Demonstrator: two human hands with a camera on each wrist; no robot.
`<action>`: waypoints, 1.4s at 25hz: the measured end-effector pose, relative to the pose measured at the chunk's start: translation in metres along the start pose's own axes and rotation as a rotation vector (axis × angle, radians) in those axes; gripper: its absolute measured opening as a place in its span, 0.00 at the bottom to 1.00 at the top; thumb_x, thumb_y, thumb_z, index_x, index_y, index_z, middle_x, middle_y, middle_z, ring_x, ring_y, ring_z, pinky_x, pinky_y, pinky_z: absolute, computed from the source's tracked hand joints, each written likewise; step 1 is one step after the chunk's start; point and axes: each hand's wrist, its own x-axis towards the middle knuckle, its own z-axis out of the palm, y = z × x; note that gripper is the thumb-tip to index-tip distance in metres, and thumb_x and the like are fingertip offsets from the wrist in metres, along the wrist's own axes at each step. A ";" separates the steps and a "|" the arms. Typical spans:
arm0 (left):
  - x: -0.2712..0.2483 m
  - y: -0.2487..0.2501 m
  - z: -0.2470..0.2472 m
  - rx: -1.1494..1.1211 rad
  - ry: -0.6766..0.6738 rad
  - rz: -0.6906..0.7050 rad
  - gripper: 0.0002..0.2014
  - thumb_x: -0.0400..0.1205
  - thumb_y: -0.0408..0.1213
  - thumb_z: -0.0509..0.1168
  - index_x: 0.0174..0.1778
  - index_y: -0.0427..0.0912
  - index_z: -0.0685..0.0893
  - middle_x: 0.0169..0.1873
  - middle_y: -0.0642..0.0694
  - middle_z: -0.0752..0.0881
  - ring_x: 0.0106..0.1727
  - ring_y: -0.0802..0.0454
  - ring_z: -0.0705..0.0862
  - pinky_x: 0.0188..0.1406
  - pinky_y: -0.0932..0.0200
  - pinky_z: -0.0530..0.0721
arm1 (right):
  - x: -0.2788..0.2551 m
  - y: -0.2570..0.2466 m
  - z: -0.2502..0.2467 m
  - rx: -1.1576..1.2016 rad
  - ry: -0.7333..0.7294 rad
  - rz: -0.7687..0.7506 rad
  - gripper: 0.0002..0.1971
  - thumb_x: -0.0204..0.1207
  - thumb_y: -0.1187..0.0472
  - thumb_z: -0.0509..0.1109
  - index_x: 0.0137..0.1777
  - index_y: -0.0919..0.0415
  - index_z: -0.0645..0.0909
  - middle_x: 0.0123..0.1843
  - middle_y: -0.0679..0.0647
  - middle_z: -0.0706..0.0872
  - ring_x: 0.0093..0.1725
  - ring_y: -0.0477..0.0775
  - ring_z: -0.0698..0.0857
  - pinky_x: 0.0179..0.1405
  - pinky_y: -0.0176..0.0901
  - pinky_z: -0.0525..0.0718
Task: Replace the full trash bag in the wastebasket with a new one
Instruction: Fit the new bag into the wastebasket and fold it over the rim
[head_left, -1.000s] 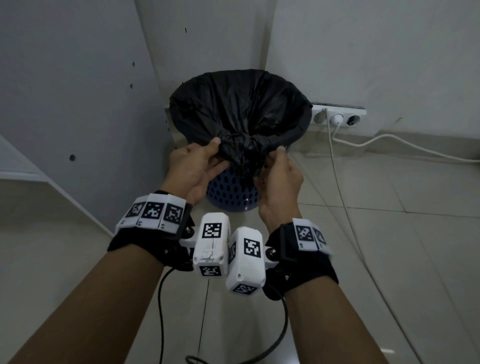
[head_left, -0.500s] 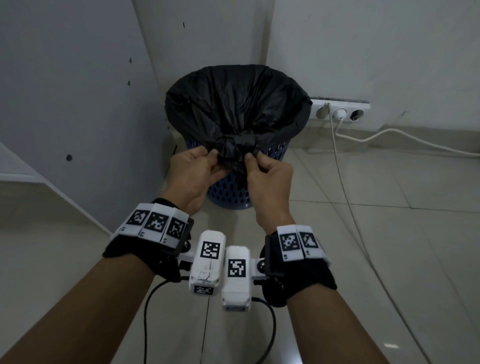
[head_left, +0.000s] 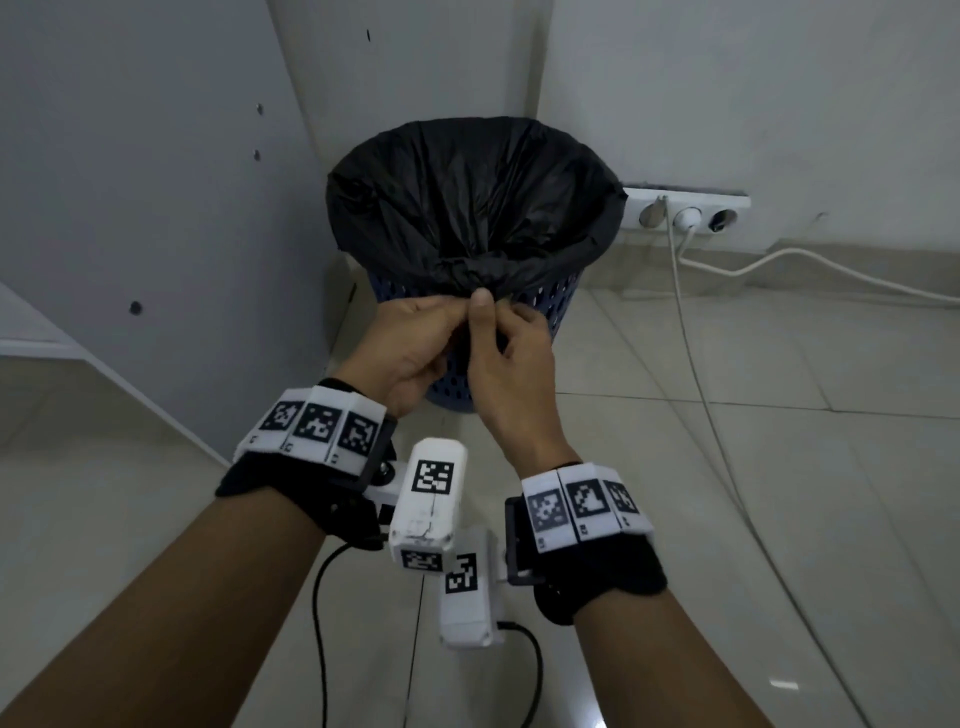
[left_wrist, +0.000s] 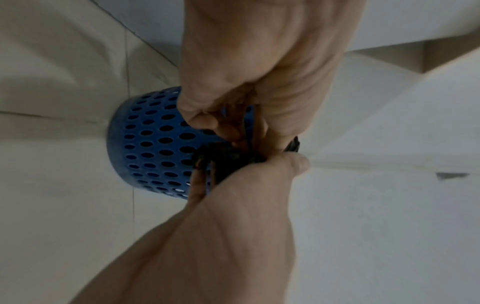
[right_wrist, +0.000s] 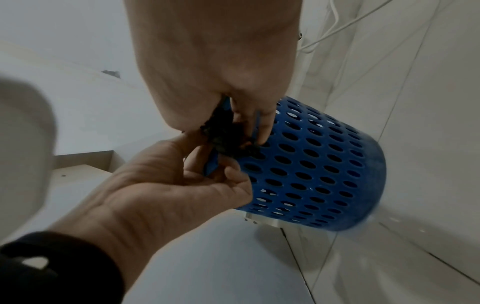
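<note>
Nearest: two forearms with black wrist straps, white marker blocks and wrist cameras (head_left: 428, 499), black cable trailing down to the tiled floor (head_left: 779, 467). Left hand (head_left: 410, 345) and right hand (head_left: 506, 358) touching each other at the near rim of the wastebasket, both with fingers curled and pinching the bunched knot (head_left: 470, 270) of the black trash bag (head_left: 467, 208); right thumb upright against the knot. Wrist views agree: left hand (left_wrist: 262, 82) and right hand (left_wrist: 233, 205) clamped on dark crumpled plastic (left_wrist: 226, 160), same bunch (right_wrist: 228, 135) seen between right hand (right_wrist: 207, 72) and left hand (right_wrist: 168, 185). Blue perforated wastebasket (head_left: 540, 306) upright on the floor in the room corner, bag lining it, edge folded over the rim all round, gathered at the near side. Bag interior dark, contents not readable. Beyond, right: white socket strip (head_left: 685, 213) on the wall with one white plug in, white cord (head_left: 810, 265) running along the floor. Left: white panel (head_left: 156, 182) with small holes.
</note>
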 end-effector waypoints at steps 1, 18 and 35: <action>0.001 0.001 -0.001 0.001 -0.008 -0.040 0.02 0.77 0.33 0.72 0.40 0.40 0.90 0.38 0.42 0.87 0.44 0.48 0.81 0.46 0.51 0.76 | 0.001 -0.001 -0.002 0.012 0.007 -0.016 0.20 0.86 0.47 0.62 0.35 0.56 0.79 0.44 0.55 0.83 0.51 0.55 0.85 0.55 0.54 0.85; 0.001 0.033 0.038 0.397 -0.040 -0.055 0.08 0.84 0.32 0.66 0.46 0.30 0.85 0.39 0.35 0.85 0.39 0.45 0.83 0.40 0.55 0.85 | 0.002 0.009 -0.014 -0.421 0.086 -0.244 0.10 0.85 0.67 0.62 0.51 0.71 0.84 0.40 0.66 0.85 0.35 0.60 0.80 0.33 0.36 0.59; 0.005 0.023 0.054 -0.143 -0.055 -0.245 0.10 0.89 0.30 0.54 0.44 0.40 0.78 0.29 0.49 0.82 0.35 0.54 0.81 0.16 0.63 0.76 | -0.028 -0.005 -0.044 0.568 -0.072 0.657 0.20 0.86 0.48 0.62 0.36 0.58 0.81 0.29 0.54 0.76 0.28 0.51 0.73 0.30 0.44 0.70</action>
